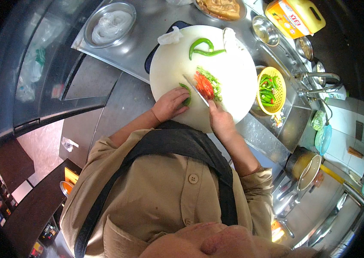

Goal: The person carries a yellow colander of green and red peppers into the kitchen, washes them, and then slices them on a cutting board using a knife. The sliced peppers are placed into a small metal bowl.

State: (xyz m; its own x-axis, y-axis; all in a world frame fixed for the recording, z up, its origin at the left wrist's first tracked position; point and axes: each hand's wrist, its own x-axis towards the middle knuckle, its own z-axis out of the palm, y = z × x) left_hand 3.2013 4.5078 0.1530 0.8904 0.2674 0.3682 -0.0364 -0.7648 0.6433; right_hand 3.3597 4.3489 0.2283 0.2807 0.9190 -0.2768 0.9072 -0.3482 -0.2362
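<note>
A large round white cutting board lies on the steel counter before me. My left hand rests on the board, its fingers on a piece of green pepper. In my right hand is a kitchen knife, its handle hidden in my grip and its blade pointing away to the left. Just right of the blade lie shredded red pepper and shredded green pepper. Two long green peppers lie whole farther up the board. A white cloth is at its far edge.
Right of the board, a yellow colander holds green peppers beside the sink faucet. A steel bowl with a whitish plastic-like bundle stands at the far left. A yellow jug and a small steel bowl stand at the back right.
</note>
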